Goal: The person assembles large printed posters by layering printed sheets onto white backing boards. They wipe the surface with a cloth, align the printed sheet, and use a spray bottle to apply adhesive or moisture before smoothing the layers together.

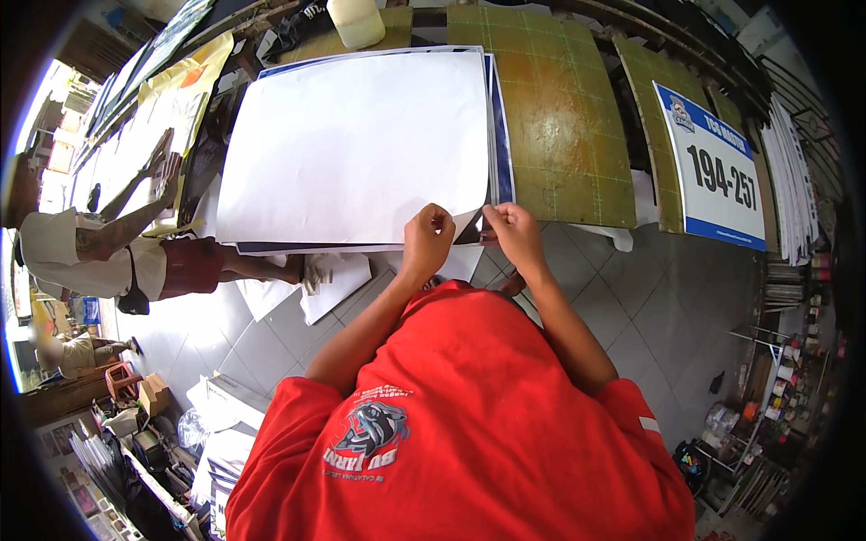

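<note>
A large blank white sheet [352,144] lies on top of a stack of sheets, whose blue-edged layers show along its right and near sides. My right hand [516,234] pinches the sheet's near right corner between thumb and fingertips. Just left of it, my left hand [428,242] is closed at the near edge, thumb and fingers pressed together; what they hold, if anything, is too small to make out. Between the two hands the corner is lifted a little, with a dark gap beneath.
Right of the stack stand worn olive-green boards [564,117] with grid lines. A printed white and blue sign [717,176] lies farther right. A translucent container [356,22] stands behind the stack. At left, another person [99,248] works at a yellow-covered table. Papers [338,287] lie on the tiled floor.
</note>
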Available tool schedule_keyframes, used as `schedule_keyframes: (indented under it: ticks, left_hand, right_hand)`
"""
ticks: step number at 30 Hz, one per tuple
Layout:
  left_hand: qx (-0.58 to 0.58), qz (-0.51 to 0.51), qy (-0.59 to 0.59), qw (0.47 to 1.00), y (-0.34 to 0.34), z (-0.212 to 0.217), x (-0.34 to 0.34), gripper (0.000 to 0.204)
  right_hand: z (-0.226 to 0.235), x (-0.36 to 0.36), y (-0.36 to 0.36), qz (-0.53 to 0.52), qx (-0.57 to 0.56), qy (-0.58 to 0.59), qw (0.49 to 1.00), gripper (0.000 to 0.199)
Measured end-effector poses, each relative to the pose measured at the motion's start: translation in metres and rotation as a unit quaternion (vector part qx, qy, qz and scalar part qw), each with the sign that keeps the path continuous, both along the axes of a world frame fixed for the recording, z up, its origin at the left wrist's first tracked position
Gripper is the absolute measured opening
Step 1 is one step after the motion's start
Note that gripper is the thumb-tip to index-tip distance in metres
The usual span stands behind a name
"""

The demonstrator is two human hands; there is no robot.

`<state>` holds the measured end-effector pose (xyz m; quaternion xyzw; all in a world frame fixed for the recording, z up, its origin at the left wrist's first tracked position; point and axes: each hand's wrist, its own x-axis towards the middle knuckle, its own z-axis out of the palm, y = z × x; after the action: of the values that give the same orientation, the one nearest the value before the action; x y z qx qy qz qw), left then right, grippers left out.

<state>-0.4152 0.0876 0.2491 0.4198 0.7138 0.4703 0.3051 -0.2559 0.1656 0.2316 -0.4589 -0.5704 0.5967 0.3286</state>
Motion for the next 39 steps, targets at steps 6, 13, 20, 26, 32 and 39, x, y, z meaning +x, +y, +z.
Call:
schedule_keyframes:
  ticks: [6, 13, 20, 26, 32, 39]
  left_hand:
    - [-0.008, 0.014, -0.049, 0.999, -0.001, -0.006, 0.001, 0.011]
    - [0.057, 0.198, -0.44, 0.874, 0.003, -0.035, -0.013, 0.009]
    - [0.105, 0.276, -0.502, 0.813, -0.003, -0.028, -0.045, 0.006]
    - [0.094, 0.252, -0.49, 0.829, -0.01, -0.058, -0.075, 0.007]
    - [0.016, 0.014, 0.014, 1.0, 0.014, -0.01, -0.08, 0.02]
    - [-0.242, -0.215, 0.271, 0.906, 0.102, 0.07, -0.014, 0.067]
  right_hand:
    - [0.001, -0.009, 0.009, 0.038, -0.021, -0.059, 0.997, 0.015]
    - [-0.009, -0.009, 0.006, 0.02, -0.058, -0.033, 0.998, 0.012]
    - [-0.009, -0.002, 0.012, 0.038, -0.041, -0.062, 0.996, 0.01]
    - [0.002, -0.003, 0.009, 0.04, -0.061, -0.052, 0.996, 0.01]
    - [-0.006, -0.001, 0.006, 0.061, 0.134, -0.133, 0.98, 0.02]
    - [0.011, -0.011, -0.011, 0.033, 0.228, -0.172, 0.958, 0.033]
